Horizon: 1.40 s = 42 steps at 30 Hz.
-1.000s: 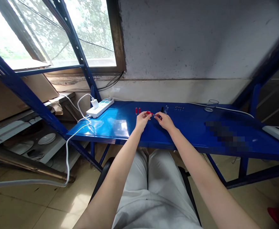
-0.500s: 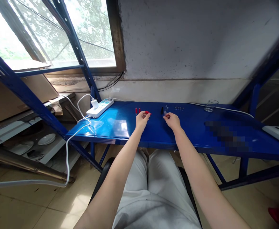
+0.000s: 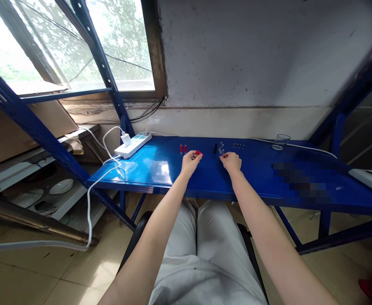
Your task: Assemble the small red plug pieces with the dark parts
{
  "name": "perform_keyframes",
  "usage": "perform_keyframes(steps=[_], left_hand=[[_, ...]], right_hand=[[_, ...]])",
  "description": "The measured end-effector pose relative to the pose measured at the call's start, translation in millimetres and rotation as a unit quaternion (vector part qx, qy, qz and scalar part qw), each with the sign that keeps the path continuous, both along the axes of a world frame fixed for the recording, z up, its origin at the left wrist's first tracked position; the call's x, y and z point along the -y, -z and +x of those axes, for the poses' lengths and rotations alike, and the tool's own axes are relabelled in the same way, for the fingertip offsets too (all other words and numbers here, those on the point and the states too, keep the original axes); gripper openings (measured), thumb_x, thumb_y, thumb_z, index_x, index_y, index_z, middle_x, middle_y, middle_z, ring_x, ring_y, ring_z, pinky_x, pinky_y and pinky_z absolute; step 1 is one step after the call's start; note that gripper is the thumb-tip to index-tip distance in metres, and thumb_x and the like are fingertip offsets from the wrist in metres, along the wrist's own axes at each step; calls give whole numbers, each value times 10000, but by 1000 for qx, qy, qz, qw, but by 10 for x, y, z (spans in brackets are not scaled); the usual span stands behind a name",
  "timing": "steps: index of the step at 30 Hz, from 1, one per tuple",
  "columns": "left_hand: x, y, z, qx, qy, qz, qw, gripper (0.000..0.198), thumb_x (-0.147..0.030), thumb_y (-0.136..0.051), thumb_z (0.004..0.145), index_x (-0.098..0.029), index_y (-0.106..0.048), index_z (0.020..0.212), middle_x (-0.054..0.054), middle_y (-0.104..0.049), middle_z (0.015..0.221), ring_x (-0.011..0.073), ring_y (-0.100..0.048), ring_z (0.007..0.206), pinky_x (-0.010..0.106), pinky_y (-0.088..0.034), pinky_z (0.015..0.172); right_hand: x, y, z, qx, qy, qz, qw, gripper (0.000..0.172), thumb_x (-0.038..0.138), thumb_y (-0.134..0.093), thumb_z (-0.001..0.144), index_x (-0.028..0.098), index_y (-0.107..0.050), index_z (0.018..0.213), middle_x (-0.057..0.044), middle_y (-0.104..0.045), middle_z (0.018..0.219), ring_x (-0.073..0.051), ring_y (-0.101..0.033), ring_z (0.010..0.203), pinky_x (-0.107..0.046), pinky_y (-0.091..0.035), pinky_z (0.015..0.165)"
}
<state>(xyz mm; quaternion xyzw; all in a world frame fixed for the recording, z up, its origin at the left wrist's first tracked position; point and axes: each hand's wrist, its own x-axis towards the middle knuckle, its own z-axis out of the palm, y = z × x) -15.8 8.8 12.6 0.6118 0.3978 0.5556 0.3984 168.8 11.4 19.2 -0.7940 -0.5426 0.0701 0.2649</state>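
Observation:
My left hand (image 3: 190, 164) is closed in a pinch on a small red piece (image 3: 199, 153), held above the blue tabletop. Two small upright red pieces with pale lower ends (image 3: 183, 149) stand on the table, behind and left of that hand. My right hand (image 3: 232, 162) has thumb and fingers pressed together, and what is between them, if anything, is too small to make out. Just beyond its fingertips lies a cluster of small clear pieces (image 3: 221, 148). A little black piece (image 3: 215, 148) is left of the cluster. Several tiny shiny parts (image 3: 238, 146) form a row to the right.
A white power strip (image 3: 133, 145) with a plugged-in charger and cables is at the table's left. A drinking glass (image 3: 280, 142) stands at the back right. A blurred dark object (image 3: 303, 182) and a white device (image 3: 370, 183) lie on the right of the blue table (image 3: 147, 176).
Both hands have shifted slightly to the right in the view. The right fingertips have come slightly away from the clear pieces. The red piece stays in my left hand.

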Motion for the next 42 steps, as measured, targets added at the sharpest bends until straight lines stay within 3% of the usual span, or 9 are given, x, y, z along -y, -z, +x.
perform_keyframes(steps=[11, 16, 23, 31, 42], left_hand=[[21, 30, 75, -118, 1, 20, 993, 248, -378, -583, 769, -150, -640, 849, 50, -635, 757, 120, -555, 656, 234, -441, 595], [3, -21, 196, -232, -7, 40, 972, 207, -326, -615, 752, -155, -665, 859, 50, -652, 777, 129, -563, 675, 240, -454, 626], [-190, -144, 430, -337, -28, 23, 941, 209, -317, -618, 756, -168, -680, 890, 48, -671, 782, 155, -598, 712, 246, -463, 652], [-310, -88, 660, -385, -66, -3, 921, 213, -324, -596, 778, -194, -668, 930, 36, -688, 831, 184, -616, 855, 275, -439, 784], [-531, 26, 816, -394, -89, 2, 915, 150, -308, -610, 753, -191, -678, 817, 83, -680, 853, 260, -589, 924, 438, -353, 904]], right_hand=[[-51, 13, 1, 7, 5, -12, 1000, 220, 339, -545, 807, 183, -700, 824, -59, -685, 759, -207, -633, 795, -326, -418, 779], [-59, 5, -3, 13, 9, -12, 1000, 228, 343, -546, 805, 189, -707, 858, -71, -697, 854, -221, -628, 860, -332, -408, 801], [-73, 10, 8, 20, 16, -13, 1000, 243, 357, -533, 818, 204, -712, 882, -79, -697, 893, -228, -620, 902, -343, -398, 822], [-78, 12, 17, 21, 19, -16, 999, 255, 354, -529, 827, 210, -706, 943, -93, -690, 948, -221, -616, 931, -344, -390, 844], [-77, 19, 25, 18, 11, -12, 1000, 258, 338, -523, 828, 204, -711, 944, -105, -693, 925, -236, -619, 920, -333, -393, 806]])
